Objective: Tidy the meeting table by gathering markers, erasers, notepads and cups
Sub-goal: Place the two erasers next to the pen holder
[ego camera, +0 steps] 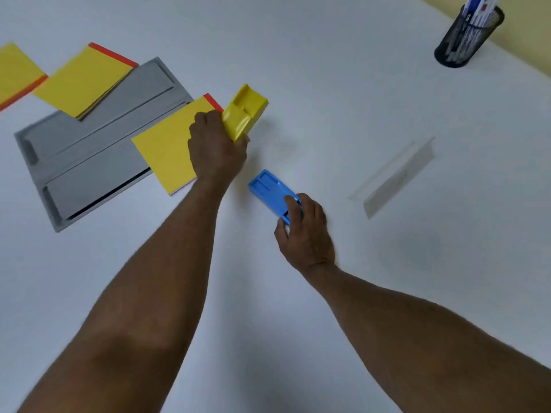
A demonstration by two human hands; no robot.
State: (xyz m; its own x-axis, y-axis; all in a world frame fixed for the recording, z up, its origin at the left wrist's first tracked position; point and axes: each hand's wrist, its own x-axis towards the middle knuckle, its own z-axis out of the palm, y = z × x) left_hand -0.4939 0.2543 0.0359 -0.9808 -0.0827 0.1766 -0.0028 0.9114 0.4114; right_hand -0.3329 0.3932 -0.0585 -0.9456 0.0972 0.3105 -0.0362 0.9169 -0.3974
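Over the middle of the white tabletop [328, 84] both hands are busy at once: the left hand [216, 146] has its grip closed round a yellow plastic whiteboard eraser [245, 112], tilted up off the surface with its hollow back showing, right beside the red-edged corner of a yellow notepad [170, 144]. The right hand [305, 231] pinches the near end of a blue plastic whiteboard eraser [272, 195], thumb on one side, fingers curled over the top; that one looks to be lying on the tabletop, though I can't say for sure it isn't just lifted. So the erasers are being gathered right now, two at a go. As for what's left, I'd say plenty: three yellow notepads with red binding strips lie loose, the nearest one overlapping the grey recessed cable hatch [89, 150], a second [86, 79] resting across its far corner, a third [16, 73] at the left edge. Markers look sorted already, standing in a black wire-mesh pen cup [468, 40] far right. No drinking cups in sight. A clear acrylic name-plate holder [396, 174] lies to the right. Writing? Something printed on the markers, too blurred to read; no brand legible anywhere.
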